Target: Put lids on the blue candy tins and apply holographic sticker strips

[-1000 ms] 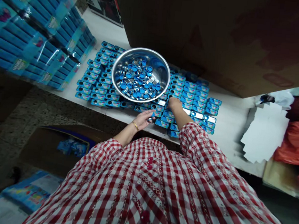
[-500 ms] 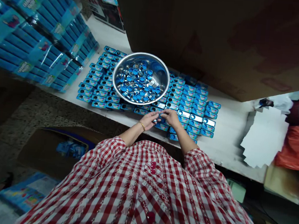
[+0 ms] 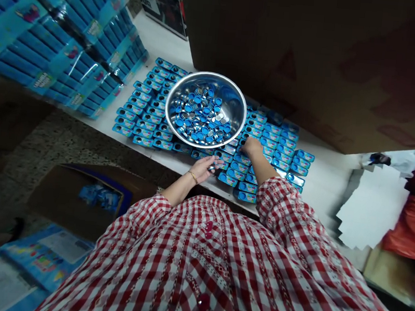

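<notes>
Small caps (image 3: 211, 168) are held in the left hand (image 3: 203, 169), near the bowl (image 3: 235, 107); blue boxes (image 3: 239, 167) are partly covered by the right hand (image 3: 252, 147), whose grip cannot be told.

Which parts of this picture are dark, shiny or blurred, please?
Head view: the big carton is in deep shadow; head view: the bowl shows bright reflections, and the wrapped packs carry white glare streaks; head view: the red bag looks soft.

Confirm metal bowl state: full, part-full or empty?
Part-full. Small blue-and-silver round pieces are heaped in the metal bowl, below its rim; bare inner wall shows on the picture's right side.
</notes>
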Demonstrator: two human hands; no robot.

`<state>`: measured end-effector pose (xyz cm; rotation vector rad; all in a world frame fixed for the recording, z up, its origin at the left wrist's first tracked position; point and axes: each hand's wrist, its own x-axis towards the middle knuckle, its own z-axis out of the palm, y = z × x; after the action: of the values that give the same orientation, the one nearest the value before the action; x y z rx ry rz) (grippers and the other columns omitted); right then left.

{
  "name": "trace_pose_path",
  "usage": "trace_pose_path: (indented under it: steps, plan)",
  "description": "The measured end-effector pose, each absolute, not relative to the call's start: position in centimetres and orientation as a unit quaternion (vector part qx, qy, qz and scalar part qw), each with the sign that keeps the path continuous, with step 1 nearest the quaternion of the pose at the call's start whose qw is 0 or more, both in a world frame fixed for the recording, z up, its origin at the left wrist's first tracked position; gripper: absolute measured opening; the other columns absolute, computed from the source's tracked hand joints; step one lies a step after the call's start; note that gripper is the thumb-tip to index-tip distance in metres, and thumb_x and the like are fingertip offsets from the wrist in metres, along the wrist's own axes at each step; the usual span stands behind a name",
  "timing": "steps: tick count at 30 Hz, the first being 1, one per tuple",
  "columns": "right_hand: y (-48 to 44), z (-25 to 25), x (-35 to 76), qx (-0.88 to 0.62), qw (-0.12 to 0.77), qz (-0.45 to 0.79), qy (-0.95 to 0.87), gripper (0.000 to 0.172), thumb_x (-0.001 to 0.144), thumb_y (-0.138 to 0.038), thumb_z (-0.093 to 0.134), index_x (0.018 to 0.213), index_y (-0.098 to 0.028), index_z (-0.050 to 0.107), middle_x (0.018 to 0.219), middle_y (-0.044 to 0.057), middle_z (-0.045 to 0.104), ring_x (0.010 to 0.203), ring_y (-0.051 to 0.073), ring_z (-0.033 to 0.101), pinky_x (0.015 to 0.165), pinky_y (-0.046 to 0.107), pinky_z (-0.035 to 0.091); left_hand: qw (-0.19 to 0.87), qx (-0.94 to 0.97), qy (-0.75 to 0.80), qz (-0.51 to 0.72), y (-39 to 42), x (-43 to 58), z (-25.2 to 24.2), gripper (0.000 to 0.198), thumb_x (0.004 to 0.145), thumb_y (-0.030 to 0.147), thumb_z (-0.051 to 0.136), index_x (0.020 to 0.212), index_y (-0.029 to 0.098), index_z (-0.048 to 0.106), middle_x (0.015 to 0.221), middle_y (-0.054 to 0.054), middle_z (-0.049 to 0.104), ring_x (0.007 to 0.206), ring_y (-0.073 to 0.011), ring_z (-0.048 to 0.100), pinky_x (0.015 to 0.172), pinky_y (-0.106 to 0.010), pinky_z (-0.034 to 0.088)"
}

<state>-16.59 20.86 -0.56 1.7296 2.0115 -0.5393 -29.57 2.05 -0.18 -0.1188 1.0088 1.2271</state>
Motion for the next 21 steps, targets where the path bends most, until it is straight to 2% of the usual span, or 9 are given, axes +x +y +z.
trace_pose_path:
  steps: [3,5,9,11,13,16,18,21]
  plan:
    - [18.2,0.3,-15.9,0.591,0.113,-0.218,0.769,0.035,0.080,-0.032,0.063,0.112,-0.018,0.063,0.111,0.012,0.063,0.104,0.024,0.058,0.086,0.034,0.045,0.720,-0.046,0.432,0.540,2.4,-30.0,-0.4,0.015,0.084,0.018,0.059,0.097,0.010,0.058,0.090,-0.013,0.069,0.059,-0.0071,0.057,0.048,-0.017,0.035]
    - [15.5,0.7,-15.8,0.508,0.028,-0.291,0.810,0.026,0.084,-0.031,0.056,0.106,-0.021,0.066,0.106,0.008,0.064,0.100,0.020,0.058,0.086,0.031,0.044,0.735,-0.038,0.421,0.530,2.8,-30.0,-0.5,0.017,0.083,0.016,0.060,0.099,0.011,0.057,0.085,-0.010,0.068,0.059,-0.0077,0.058,0.048,-0.017,0.035]
    - [11.6,0.6,-16.4,0.356,-0.032,-0.450,0.818,0.015,0.079,-0.021,0.059,0.087,-0.019,0.071,0.092,0.004,0.066,0.090,0.016,0.059,0.082,0.026,0.045,0.760,-0.015,0.405,0.508,3.7,-29.2,-0.6,0.025,0.079,0.013,0.063,0.103,0.015,0.055,0.069,0.000,0.062,0.057,-0.0091,0.059,0.048,-0.017,0.036]
    - [11.7,0.3,-16.2,0.385,-0.049,-0.475,0.790,0.013,0.078,-0.020,0.058,0.081,-0.017,0.070,0.087,0.003,0.067,0.085,0.015,0.060,0.080,0.025,0.045,0.757,-0.022,0.415,0.504,4.0,-28.7,-0.8,0.031,0.078,0.012,0.065,0.106,0.017,0.053,0.071,0.000,0.063,0.056,-0.0090,0.059,0.048,-0.018,0.035]
    - [13.3,0.0,-15.5,0.459,-0.065,-0.451,0.763,0.015,0.079,-0.021,0.056,0.084,-0.015,0.069,0.086,0.003,0.068,0.083,0.015,0.061,0.079,0.025,0.045,0.745,-0.035,0.432,0.507,4.0,-28.6,-0.9,0.031,0.078,0.013,0.065,0.108,0.016,0.053,0.078,-0.004,0.066,0.056,-0.0083,0.058,0.048,-0.018,0.035]
    - [17.4,-0.4,-14.6,0.589,-0.052,-0.329,0.736,0.020,0.080,-0.023,0.055,0.095,-0.015,0.066,0.092,0.006,0.068,0.087,0.016,0.061,0.079,0.026,0.045,0.731,-0.043,0.446,0.514,3.6,-29.1,-1.2,0.021,0.081,0.014,0.061,0.102,0.011,0.057,0.085,-0.010,0.069,0.060,-0.0088,0.060,0.052,-0.019,0.039]
    - [20.0,-0.7,-14.7,0.634,0.012,-0.255,0.730,0.023,0.080,-0.024,0.058,0.100,-0.016,0.065,0.098,0.008,0.068,0.093,0.019,0.061,0.081,0.027,0.045,0.724,-0.048,0.449,0.521,3.2,-29.5,-1.3,0.016,0.082,0.013,0.059,0.098,0.010,0.060,0.084,-0.010,0.069,0.062,-0.0094,0.061,0.054,-0.019,0.041]
    - [22.6,-1.1,-16.0,0.636,0.121,-0.220,0.729,0.030,0.076,-0.023,0.065,0.105,-0.016,0.064,0.107,0.013,0.066,0.100,0.024,0.060,0.082,0.031,0.046,0.718,-0.058,0.445,0.532,2.5,-29.9,-1.2,0.016,0.081,0.010,0.059,0.097,0.009,0.062,0.081,-0.010,0.069,0.061,-0.0089,0.061,0.054,-0.018,0.041]
